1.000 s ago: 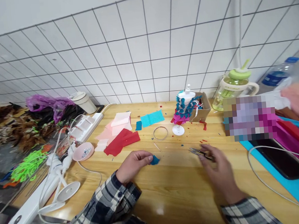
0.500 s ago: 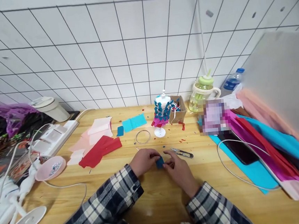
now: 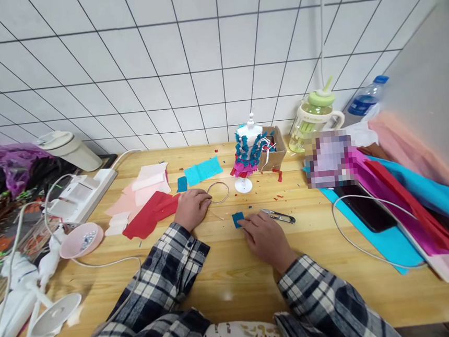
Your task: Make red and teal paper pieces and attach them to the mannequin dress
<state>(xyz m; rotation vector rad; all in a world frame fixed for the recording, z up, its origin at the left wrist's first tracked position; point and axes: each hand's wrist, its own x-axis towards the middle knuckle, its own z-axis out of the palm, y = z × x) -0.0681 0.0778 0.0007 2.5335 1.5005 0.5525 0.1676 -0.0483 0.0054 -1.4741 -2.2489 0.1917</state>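
My right hand (image 3: 269, 238) has its fingertips at the edge of a small dark-blue crepe paper piece (image 3: 237, 220), close to the table. Right beside its knuckles lie thread snips (image 3: 279, 215). My left hand (image 3: 192, 209), fingers curled together, rests over the end of the red crepe paper (image 3: 147, 218), its fingertips at the left edge of a thin wire ring (image 3: 219, 201). What they pinch, if anything, is hidden. Behind stands a small white mannequin (image 3: 250, 132) dressed in teal ruffles with a magenta and red skirt.
Left: pale pink paper (image 3: 150, 177), a pink dish (image 3: 68, 246) of small shiny bits, a power strip (image 3: 103, 180) and white stands (image 3: 60, 315). Light-blue paper (image 3: 203, 170) lies at the back. A cardboard box (image 3: 276, 157), green-lidded jug (image 3: 312, 124) and phone (image 3: 370, 213) are right.
My left hand has let go of the dark-blue paper and moved left and away to the wire ring. My right hand keeps the paper, now flatter and lower. The view has shifted slightly.
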